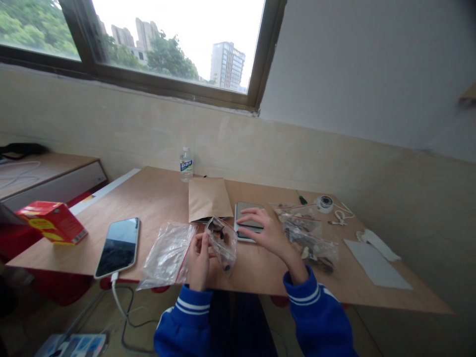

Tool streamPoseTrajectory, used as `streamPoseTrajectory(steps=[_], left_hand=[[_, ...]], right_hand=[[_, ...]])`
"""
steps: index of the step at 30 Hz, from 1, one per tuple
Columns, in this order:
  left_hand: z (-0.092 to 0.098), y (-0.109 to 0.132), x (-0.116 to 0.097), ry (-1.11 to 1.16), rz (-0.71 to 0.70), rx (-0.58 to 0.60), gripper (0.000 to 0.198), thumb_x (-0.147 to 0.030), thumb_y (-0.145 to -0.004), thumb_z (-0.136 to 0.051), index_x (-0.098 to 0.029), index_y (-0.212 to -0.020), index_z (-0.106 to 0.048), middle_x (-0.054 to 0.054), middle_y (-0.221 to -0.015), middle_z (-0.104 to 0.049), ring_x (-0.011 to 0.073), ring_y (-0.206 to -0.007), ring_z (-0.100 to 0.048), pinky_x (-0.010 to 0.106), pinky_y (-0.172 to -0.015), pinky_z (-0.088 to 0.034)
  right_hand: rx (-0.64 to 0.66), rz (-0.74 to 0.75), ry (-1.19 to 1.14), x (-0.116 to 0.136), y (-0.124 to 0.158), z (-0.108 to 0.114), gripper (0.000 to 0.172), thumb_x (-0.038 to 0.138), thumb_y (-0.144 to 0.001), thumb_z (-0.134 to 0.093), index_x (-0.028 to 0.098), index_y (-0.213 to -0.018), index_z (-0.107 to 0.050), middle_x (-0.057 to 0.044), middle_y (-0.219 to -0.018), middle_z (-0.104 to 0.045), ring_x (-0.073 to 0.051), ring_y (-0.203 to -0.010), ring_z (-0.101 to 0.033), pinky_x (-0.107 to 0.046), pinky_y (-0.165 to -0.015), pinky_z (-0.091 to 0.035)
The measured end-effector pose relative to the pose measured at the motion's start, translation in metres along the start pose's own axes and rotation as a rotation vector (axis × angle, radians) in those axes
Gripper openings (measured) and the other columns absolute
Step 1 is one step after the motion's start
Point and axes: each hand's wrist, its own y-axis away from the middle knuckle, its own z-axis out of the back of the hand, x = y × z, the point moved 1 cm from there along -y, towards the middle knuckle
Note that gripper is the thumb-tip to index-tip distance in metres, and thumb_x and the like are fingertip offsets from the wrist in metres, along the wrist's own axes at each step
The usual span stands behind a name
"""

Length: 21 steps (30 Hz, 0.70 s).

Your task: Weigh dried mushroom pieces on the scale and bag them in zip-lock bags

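Note:
My left hand (200, 258) pinches the edge of a clear zip bag (226, 252) with dark and brown pieces inside, probably something dried; their kind I cannot make out. My right hand (268, 232) is open, fingers apart, over a flat device like a small digital scale (250, 208); whether the fingertips touch it is unclear. A brown paper pouch (208, 198) lies just behind the held bag. Flat clear zip bags (167, 255) with a red seal line rest left of my left hand. More filled zip bags (316, 245) lie right of my right hand.
A phone (118, 245) on a cable and a red box (52, 223) are at the left. A bottle (186, 165) stands at the back by the wall. A white camera (325, 203), a green-handled tool (302, 200) and white paper (377, 265) lie at the right.

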Motion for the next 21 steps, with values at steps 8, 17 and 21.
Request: streamPoseTrajectory(steps=[8, 17, 21], left_hand=[[0.0, 0.002, 0.0, 0.079, 0.032, -0.068, 0.043, -0.054, -0.065, -0.066, -0.017, -0.084, -0.056, 0.0, -0.077, -0.061, 0.0127, -0.067, -0.06, 0.022, -0.05, -0.05], [-0.018, 0.027, -0.016, -0.171, -0.215, 0.139, 0.034, -0.049, -0.08, -0.051, -0.017, -0.085, -0.06, 0.008, -0.107, -0.061, 0.0129, -0.075, -0.059, 0.024, -0.06, -0.046], [-0.014, 0.026, -0.02, -0.27, -0.277, 0.189, 0.031, -0.045, -0.08, -0.055, -0.018, -0.095, -0.06, 0.009, -0.115, -0.059, 0.0194, -0.101, -0.057, 0.03, -0.081, -0.047]], right_hand=[[0.014, -0.288, -0.231, -0.009, 0.027, -0.015, 0.032, 0.042, -0.085, -0.052, 0.022, -0.109, -0.061, -0.008, -0.111, -0.061, -0.019, -0.1, -0.058, -0.033, -0.084, -0.047], [-0.192, -0.421, -0.588, -0.008, 0.059, -0.046, 0.04, 0.042, -0.08, -0.059, 0.02, -0.113, -0.061, -0.008, -0.117, -0.063, -0.023, -0.107, -0.059, -0.038, -0.093, -0.046], [-0.402, -0.476, -0.555, -0.012, 0.073, -0.026, 0.036, 0.046, -0.079, -0.059, 0.019, -0.101, -0.068, -0.008, -0.104, -0.069, -0.025, -0.099, -0.063, -0.04, -0.093, -0.047]])
